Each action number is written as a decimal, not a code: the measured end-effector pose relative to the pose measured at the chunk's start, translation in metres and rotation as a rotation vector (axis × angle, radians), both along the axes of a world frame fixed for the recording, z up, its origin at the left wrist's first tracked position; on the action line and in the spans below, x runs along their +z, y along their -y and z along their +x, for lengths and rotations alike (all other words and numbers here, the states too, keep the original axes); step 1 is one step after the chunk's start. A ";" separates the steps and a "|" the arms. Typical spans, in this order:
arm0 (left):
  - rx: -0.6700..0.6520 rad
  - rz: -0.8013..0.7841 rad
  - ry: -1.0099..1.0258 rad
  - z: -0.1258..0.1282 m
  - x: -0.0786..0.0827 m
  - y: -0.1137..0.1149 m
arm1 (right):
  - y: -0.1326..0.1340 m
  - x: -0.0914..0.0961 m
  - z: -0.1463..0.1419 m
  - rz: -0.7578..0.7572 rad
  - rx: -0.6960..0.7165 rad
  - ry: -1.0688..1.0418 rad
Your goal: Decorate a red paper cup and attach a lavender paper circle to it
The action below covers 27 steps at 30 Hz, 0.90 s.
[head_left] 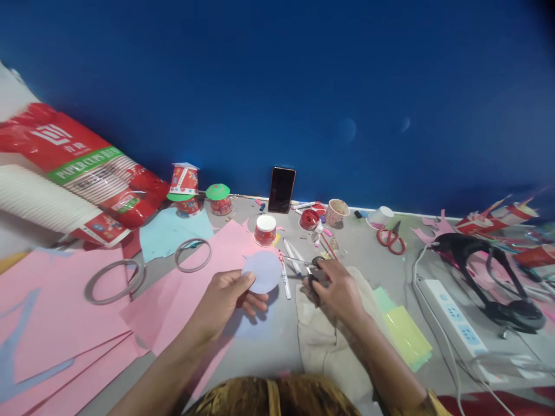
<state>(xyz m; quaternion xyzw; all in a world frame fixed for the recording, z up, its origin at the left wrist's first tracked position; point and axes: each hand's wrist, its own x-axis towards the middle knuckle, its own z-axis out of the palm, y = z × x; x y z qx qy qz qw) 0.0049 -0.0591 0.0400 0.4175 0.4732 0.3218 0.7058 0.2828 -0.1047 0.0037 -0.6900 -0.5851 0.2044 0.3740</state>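
Note:
Between thumb and fingers, my left hand (229,297) holds a round disc of pale lavender paper (263,271). To its right, my right hand (338,292) has its fingers in the dark handles of a pair of scissors (309,269), whose blades point left toward the disc. The blades look slightly apart and do not touch the paper. Just beyond the disc stands a small red paper cup (265,230) with its white end up. White markers (286,280) lie between the disc and the scissors. Under my left hand is a lavender sheet (255,323).
Pink paper (87,300) and tape rings (115,281) cover the left, beside a red bag of paper cups (87,162). A phone (281,189) leans on the blue wall. Red scissors (391,238), a power strip (455,323), cables and a black headset strap (485,289) lie right.

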 end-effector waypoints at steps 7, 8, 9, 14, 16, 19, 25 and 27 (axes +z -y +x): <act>0.050 0.025 -0.025 -0.003 0.008 -0.008 | 0.017 0.007 0.023 -0.205 0.047 0.389; 0.045 0.012 -0.014 -0.002 0.008 -0.008 | 0.019 0.009 0.024 -0.246 0.069 0.434; 0.039 -0.004 0.004 0.000 0.007 -0.008 | 0.020 0.012 0.023 -0.270 0.086 0.459; 0.034 -0.081 0.096 0.008 0.000 -0.007 | 0.022 0.016 0.018 -0.349 0.115 0.480; 0.032 -0.094 0.108 0.008 -0.001 -0.006 | 0.018 0.015 0.016 -0.399 0.114 0.396; 0.035 -0.097 0.116 0.007 -0.002 -0.005 | 0.013 0.013 0.016 -0.423 0.090 0.309; 0.049 -0.072 0.137 0.003 -0.002 -0.005 | 0.012 0.020 0.023 -0.395 0.204 0.273; 0.055 -0.062 0.145 0.004 -0.002 -0.004 | 0.014 0.024 0.022 -0.339 0.221 0.259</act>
